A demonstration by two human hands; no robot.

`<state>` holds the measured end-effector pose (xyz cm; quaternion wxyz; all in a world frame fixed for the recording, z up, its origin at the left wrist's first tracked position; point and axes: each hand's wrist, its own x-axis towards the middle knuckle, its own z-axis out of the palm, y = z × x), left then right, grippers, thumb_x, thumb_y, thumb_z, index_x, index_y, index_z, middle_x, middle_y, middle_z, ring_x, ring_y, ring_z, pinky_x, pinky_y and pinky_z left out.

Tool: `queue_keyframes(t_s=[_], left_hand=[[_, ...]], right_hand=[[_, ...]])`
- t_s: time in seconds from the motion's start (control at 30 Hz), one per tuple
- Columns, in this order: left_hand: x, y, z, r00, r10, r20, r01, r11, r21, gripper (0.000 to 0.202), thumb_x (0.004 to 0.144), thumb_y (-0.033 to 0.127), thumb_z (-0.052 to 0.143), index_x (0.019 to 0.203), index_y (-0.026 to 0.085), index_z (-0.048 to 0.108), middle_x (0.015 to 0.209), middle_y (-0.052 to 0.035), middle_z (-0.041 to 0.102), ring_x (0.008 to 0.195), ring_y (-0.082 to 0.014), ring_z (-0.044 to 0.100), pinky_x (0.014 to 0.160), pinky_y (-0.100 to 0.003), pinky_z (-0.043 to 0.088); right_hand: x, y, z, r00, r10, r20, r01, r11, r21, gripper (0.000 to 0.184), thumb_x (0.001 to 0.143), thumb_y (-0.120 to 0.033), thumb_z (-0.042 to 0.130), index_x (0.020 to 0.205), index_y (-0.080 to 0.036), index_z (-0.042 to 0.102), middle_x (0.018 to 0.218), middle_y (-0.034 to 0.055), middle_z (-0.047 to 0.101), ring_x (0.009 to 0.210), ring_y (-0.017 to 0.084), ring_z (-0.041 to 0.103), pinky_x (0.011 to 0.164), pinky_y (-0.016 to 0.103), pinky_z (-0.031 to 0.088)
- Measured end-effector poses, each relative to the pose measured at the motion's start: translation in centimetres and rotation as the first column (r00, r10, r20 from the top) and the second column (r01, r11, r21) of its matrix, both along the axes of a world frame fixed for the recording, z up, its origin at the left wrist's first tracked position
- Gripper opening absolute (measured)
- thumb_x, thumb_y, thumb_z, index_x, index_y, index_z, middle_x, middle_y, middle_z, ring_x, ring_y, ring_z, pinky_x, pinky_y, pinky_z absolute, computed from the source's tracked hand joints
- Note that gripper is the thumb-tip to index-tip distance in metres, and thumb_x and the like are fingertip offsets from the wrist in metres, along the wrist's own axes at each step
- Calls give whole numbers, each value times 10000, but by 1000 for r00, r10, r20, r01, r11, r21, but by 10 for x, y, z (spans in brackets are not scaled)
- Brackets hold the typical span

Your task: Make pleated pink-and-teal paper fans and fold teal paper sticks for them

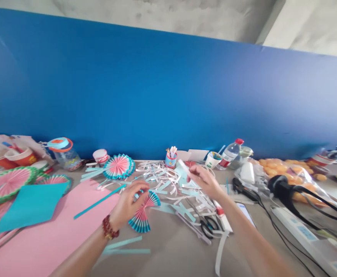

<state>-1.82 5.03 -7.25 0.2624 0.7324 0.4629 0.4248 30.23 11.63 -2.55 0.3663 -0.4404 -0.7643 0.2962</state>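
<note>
My left hand (129, 202), with a red bead bracelet at the wrist, pinches the middle of a small pleated pink paper fan with teal edges (144, 211) lying on the table. My right hand (204, 180) is raised a little above a heap of white and pale blue paper strips (171, 184); its fingers are closed on a pale, blurred strip-like piece (186, 171) that I cannot name for sure.
A round pink fan (119, 166) lies behind, more fans (9, 182) at left. Pink sheet (41, 234) and teal sheet (31, 206) at front left. Scissors (209, 227), glue stick (222, 215), water bottle (229, 154), cups (213, 159), power strip (307, 238), black cables (301, 192) at right.
</note>
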Motion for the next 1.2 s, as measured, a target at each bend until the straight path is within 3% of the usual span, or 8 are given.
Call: queue_keyframes(t_s=[0.1, 0.23, 0.43, 0.67, 0.8, 0.93, 1.1, 1.2], left_hand=[[15, -2, 15, 990, -48, 129, 55, 997, -57, 217, 934, 336, 561, 1098, 220, 646, 1117, -73, 670, 936, -188, 661, 815, -310, 555], [23, -6, 23, 968, -84, 236, 125, 978, -167, 228, 889, 387, 640, 1013, 196, 643, 988, -56, 682, 849, -176, 666, 758, -291, 553], [17, -11, 22, 954, -82, 288, 161, 951, -262, 218, 874, 393, 662, 941, 189, 631, 889, -29, 674, 792, -152, 651, 700, -255, 524], [16, -9, 26, 965, -109, 238, 166, 958, -236, 210, 885, 370, 640, 825, 170, 618, 767, -9, 639, 702, -131, 608, 638, -234, 482], [14, -12, 26, 973, -96, 209, 135, 974, -184, 177, 891, 331, 615, 813, 173, 606, 783, -13, 616, 719, -132, 579, 640, -228, 465], [11, -17, 21, 970, -82, 230, 140, 957, -253, 177, 888, 329, 612, 808, 171, 599, 750, -4, 579, 670, -119, 540, 596, -214, 433], [12, -23, 17, 961, -92, 260, 156, 959, -236, 215, 898, 364, 595, 795, 176, 594, 771, -7, 569, 669, -116, 524, 586, -209, 435], [14, -26, 16, 957, -60, 283, 128, 965, -228, 209, 903, 364, 592, 808, 178, 598, 790, -13, 575, 682, -120, 533, 584, -208, 440]], right_hand=[[-31, -40, 0, 986, 129, 104, -128, 992, -10, 148, 959, -351, 505, 929, -229, 584, 814, 11, 644, 711, 159, 584, 693, 277, 442], [-58, -68, -2, 953, 192, 235, -217, 972, 86, 127, 981, -299, 438, 984, -235, 548, 889, 36, 656, 786, 175, 617, 708, 285, 459], [-70, -71, -5, 927, 217, 305, -266, 955, 129, 144, 990, -305, 435, 921, -233, 538, 833, 29, 645, 751, 174, 595, 688, 287, 445], [-76, -64, -9, 917, 198, 345, -276, 942, 193, 137, 981, -295, 462, 934, -223, 569, 844, 30, 676, 742, 169, 608, 699, 281, 418], [-72, -63, -13, 938, 162, 306, -186, 981, 53, 188, 977, -391, 492, 989, -230, 587, 848, 29, 709, 739, 176, 652, 670, 267, 431], [-66, -66, -19, 965, 181, 190, -154, 977, -148, 220, 950, -391, 538, 1122, -261, 581, 847, 3, 728, 749, 177, 682, 685, 263, 465], [-67, -71, -27, 990, 141, 27, -132, 969, -207, 170, 942, -388, 550, 918, -234, 620, 737, -11, 665, 636, 137, 597, 605, 239, 446], [-70, -73, -29, 993, 113, -33, -117, 970, -213, 160, 932, -370, 564, 890, -222, 610, 740, -11, 653, 648, 131, 584, 611, 237, 444]])
